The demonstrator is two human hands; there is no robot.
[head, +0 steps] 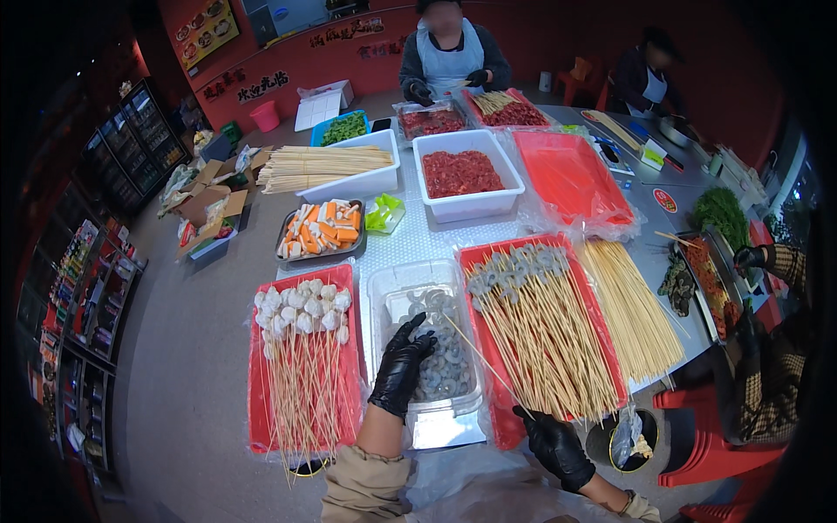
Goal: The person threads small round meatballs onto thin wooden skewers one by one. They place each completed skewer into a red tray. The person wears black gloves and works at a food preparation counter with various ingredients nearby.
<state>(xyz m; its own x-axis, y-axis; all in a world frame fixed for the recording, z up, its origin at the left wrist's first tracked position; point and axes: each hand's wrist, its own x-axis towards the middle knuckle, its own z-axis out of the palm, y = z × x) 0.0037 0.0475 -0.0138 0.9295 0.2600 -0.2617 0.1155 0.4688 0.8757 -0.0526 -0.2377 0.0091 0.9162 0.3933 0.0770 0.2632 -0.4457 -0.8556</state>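
My left hand [402, 366], in a black glove, reaches over a clear plastic tub of raw peeled shrimp [444, 366], its fingers at the shrimp; whether it pinches one I cannot tell. Low on the right, my right hand [556, 444], also black-gloved, is closed on the lower end of a bamboo skewer [482, 356] that slants up left to the shrimp. Right of the tub, a red tray [500, 418] holds many skewers with shrimp at their far ends [523, 261]. On the left, another red tray [258, 405] bears skewers tipped with whitish balls [304, 310].
Bare skewers [631, 314] lie right of the shrimp tray. Beyond are a black tray of crab sticks [320, 229], a white tub of raw meat [461, 173] and a plastic-covered red tray [569, 170]. A co-worker [454, 59] stands opposite; another person's gloved hand [749, 257] is at right.
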